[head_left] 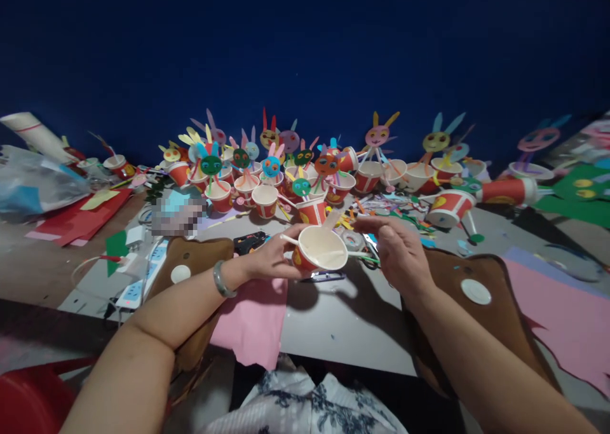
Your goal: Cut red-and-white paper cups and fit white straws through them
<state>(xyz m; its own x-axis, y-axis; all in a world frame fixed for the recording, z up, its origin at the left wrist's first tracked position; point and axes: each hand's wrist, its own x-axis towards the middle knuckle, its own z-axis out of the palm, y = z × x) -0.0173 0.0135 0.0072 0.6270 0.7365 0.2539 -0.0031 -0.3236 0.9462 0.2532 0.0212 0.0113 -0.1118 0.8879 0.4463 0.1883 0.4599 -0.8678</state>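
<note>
A red and white paper cup (323, 248) is held above the table, its mouth tilted toward me. My left hand (274, 255) grips it from the left side. White sticks jut out from the cup to the left and right, and a pale strip rises behind its rim. To the right of the cup, apart from it, my right hand (403, 253) is raised with its fingers bent together; what is between them, if anything, is too small to make out.
Several decorated cups with rabbit-like faces (271, 167) stand along the back. Pink paper (257, 319) lies in front of me, between brown pads (469, 319). A power strip (143, 281) is at the left. Paper scraps and scissors lie behind my hands.
</note>
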